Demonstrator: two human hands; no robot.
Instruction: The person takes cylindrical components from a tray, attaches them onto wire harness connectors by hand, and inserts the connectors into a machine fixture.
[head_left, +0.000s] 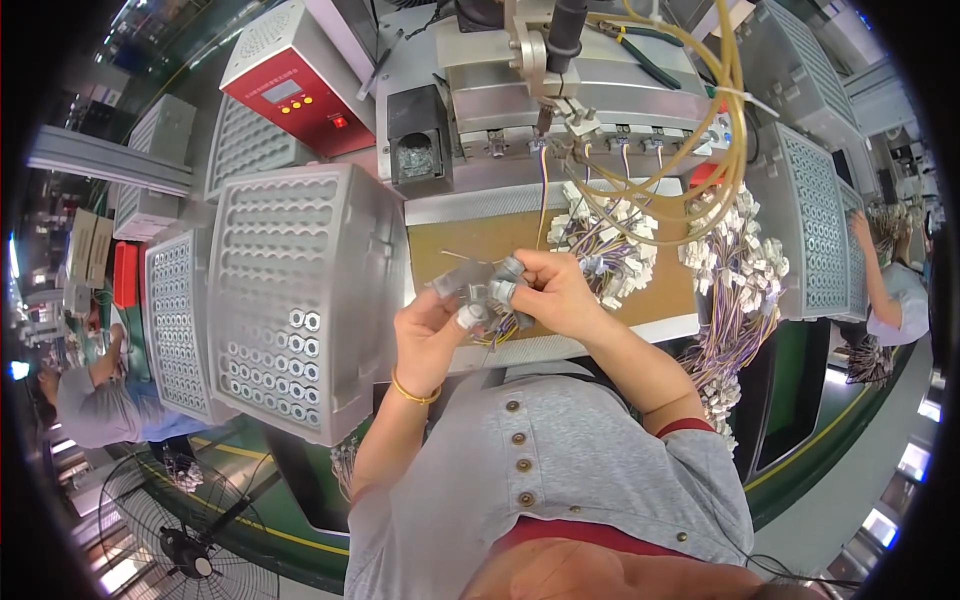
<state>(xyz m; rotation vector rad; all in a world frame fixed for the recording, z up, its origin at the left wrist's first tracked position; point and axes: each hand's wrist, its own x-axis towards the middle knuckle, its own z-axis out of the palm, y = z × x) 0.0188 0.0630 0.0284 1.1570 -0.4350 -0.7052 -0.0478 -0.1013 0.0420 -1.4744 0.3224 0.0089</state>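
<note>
My left hand and my right hand meet over the near side of the brown work board. Grey coverings wrap several fingertips. Both hands are closed in pinches around a small wire harness, whose purple, yellow and dark wires show below the fingers. Its end is hidden by the fingertips and blurred. Beyond my right hand lies a pile of white connectors with coloured wires. A machine fixture stands behind the board, with several wired connectors along its front edge.
At left, grey trays hold rows of round metal parts, beside a red-and-white control box. Tan hoses loop down at right, above a hanging harness bundle. Pliers lie on the machine. Co-workers sit at both sides; a fan stands lower left.
</note>
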